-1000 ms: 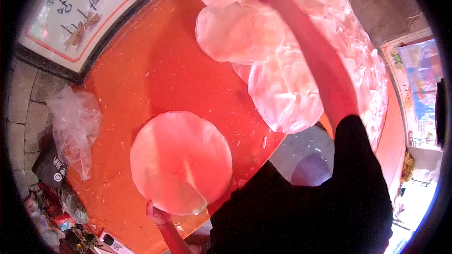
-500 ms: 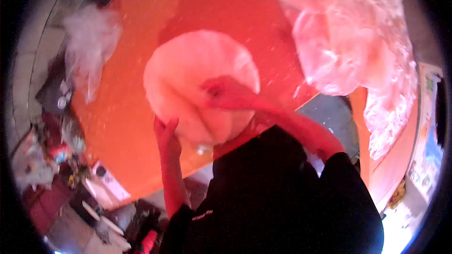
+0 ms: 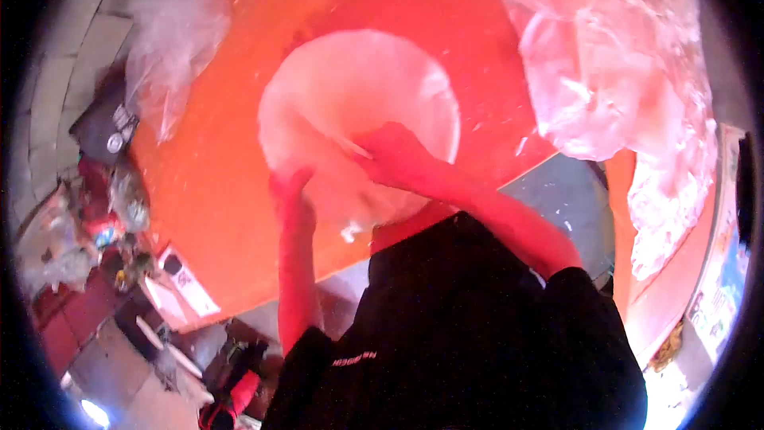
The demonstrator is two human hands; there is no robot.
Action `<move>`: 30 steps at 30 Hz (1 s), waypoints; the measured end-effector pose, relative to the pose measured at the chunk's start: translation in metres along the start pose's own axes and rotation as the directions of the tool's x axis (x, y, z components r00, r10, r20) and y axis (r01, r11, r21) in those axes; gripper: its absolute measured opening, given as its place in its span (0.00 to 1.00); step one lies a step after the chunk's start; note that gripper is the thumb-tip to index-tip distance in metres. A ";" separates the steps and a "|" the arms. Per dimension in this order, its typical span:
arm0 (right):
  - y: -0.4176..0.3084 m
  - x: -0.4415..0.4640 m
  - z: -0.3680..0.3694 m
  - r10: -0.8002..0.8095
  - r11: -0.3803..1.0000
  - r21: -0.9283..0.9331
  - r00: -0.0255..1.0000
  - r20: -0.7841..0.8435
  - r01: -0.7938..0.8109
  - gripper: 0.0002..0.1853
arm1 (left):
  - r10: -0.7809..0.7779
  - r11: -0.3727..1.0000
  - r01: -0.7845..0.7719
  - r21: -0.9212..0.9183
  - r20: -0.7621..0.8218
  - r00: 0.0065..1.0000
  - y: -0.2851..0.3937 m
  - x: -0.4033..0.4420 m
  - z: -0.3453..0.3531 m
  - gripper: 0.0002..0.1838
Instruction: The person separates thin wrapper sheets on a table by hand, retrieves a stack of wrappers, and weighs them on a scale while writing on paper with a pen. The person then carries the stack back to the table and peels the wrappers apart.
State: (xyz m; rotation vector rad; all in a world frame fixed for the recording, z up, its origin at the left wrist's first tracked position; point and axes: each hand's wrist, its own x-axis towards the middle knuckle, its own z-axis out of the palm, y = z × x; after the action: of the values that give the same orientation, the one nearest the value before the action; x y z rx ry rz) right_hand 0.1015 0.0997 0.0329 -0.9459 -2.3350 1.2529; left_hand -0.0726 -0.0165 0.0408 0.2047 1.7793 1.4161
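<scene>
A round, pale, soft pad (image 3: 358, 80) lies on the orange tabletop (image 3: 215, 223), tinted pink by the light. Its surface carries a diagonal crease, and its lower part is rumpled. My right hand (image 3: 394, 158) is over the pad's middle, fingers closed on what looks like a thin raised fold of it. At the pad's lower left edge rests my left hand (image 3: 292, 195), thumb and fingers apart, touching the rim. A small white scrap (image 3: 349, 231) sits just below the pad, close to the table's front edge.
A big heap of crumpled translucent plastic sheeting (image 3: 613, 72) covers the right side. Another clear plastic bag (image 3: 175, 40) hangs over the table's far left edge. Bags and clutter (image 3: 103, 223) stand on the floor at left; a white box (image 3: 181, 291) is by the near left corner.
The view has shifted, so everything appears moved. The crease in the pad has changed shape, and my right hand now has a thin fold at its fingertips. My left hand stays at the rim.
</scene>
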 end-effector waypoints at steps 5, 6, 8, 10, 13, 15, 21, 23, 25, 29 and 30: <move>0.001 0.024 -0.113 0.073 0.997 0.037 0.996 -0.054 -0.071 0.13 | 0.026 0.986 0.007 -0.169 0.188 0.982 -0.021 0.011 -0.043 0.24; 0.004 0.029 -0.136 0.061 0.992 0.114 0.995 -0.075 -0.052 0.13 | 0.033 0.984 0.004 -0.178 0.203 0.979 -0.028 0.016 -0.047 0.24; 0.010 0.043 -0.188 0.051 0.960 0.281 0.992 -0.118 -0.016 0.13 | -0.045 0.940 0.136 -0.313 0.281 0.959 -0.017 0.014 -0.039 0.26; 0.012 0.066 -0.236 0.029 0.922 0.387 0.987 -0.156 0.034 0.13 | -0.047 0.937 0.132 -0.324 0.259 0.965 -0.025 0.019 -0.045 0.24; 0.009 0.115 -0.304 -0.020 0.856 0.502 0.979 -0.202 0.121 0.13 | -0.071 0.925 0.154 -0.348 0.239 0.968 -0.031 0.025 -0.055 0.24; 0.011 0.141 -0.344 -0.049 0.825 0.539 0.971 -0.235 0.172 0.13 | -0.097 0.915 0.185 -0.359 0.248 0.964 -0.033 0.026 -0.059 0.26; 0.096 0.141 -0.399 0.080 0.913 0.389 0.885 -0.460 0.120 0.13 | -0.056 0.848 0.234 -0.475 0.358 0.932 -0.028 0.016 -0.051 0.29; 0.143 0.130 -0.380 0.173 0.964 0.265 0.825 -0.538 -0.029 0.13 | -0.074 0.841 0.245 -0.483 0.346 0.935 -0.016 0.003 -0.038 0.30; 0.165 0.113 -0.330 0.197 0.979 0.160 0.806 -0.558 -0.128 0.13 | -0.006 0.887 0.152 -0.437 0.318 0.948 -0.012 -0.005 -0.029 0.31; 0.116 0.077 -0.174 0.139 0.972 0.222 0.950 -0.281 -0.076 0.12 | 0.110 0.963 -0.005 -0.270 0.377 0.920 -0.011 -0.007 -0.011 0.32; 0.098 0.066 -0.138 0.112 0.970 0.235 0.974 -0.198 -0.064 0.12 | 0.179 0.974 -0.114 -0.197 0.355 0.918 -0.006 -0.010 0.002 0.30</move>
State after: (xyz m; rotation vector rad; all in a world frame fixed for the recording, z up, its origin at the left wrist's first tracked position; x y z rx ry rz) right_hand 0.1699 0.2677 0.0276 -1.0567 -1.9603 1.3491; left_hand -0.0626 -0.0225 0.0404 0.4903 1.3470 1.5140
